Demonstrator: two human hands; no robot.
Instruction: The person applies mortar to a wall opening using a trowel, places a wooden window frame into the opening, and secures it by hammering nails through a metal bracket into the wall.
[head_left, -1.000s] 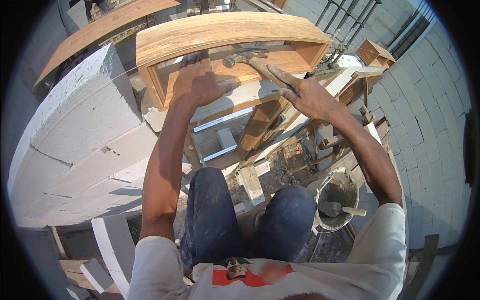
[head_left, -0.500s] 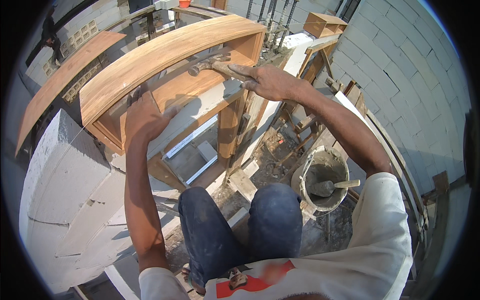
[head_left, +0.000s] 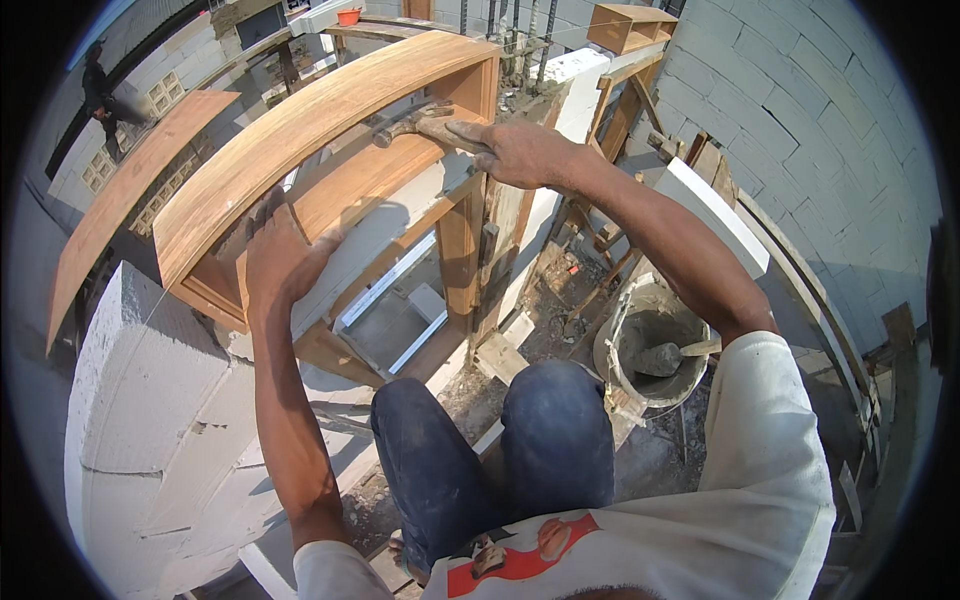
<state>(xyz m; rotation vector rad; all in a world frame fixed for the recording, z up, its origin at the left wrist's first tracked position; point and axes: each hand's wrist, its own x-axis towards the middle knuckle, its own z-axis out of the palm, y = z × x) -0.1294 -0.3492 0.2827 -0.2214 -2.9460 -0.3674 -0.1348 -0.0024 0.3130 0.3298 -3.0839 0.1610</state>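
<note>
A wooden box frame (head_left: 325, 102) with an open middle sits tilted across the top of the block wall. My left hand (head_left: 282, 258) lies against its lower left part, fingers stretched into the opening and thumb apart. In my right hand (head_left: 528, 156) is a hammer (head_left: 432, 126), gripped by its wooden handle. The hammer's head hangs over the frame's opening, near the right end, above the lower board (head_left: 372, 178). I cannot tell whether the head touches the wood.
White blocks (head_left: 150, 400) form the wall at left. Below the frame is a wooden window opening (head_left: 458, 255). A mortar bucket (head_left: 652, 340) with a trowel (head_left: 665, 358) stands right of my knees. Steel bars (head_left: 545, 45), another wooden box (head_left: 632, 28) and a distant person (head_left: 100, 95) are beyond.
The whole view has shifted slightly, with the bucket now lower and further right. My left hand stays against the frame, and my right hand still holds the hammer over the opening.
</note>
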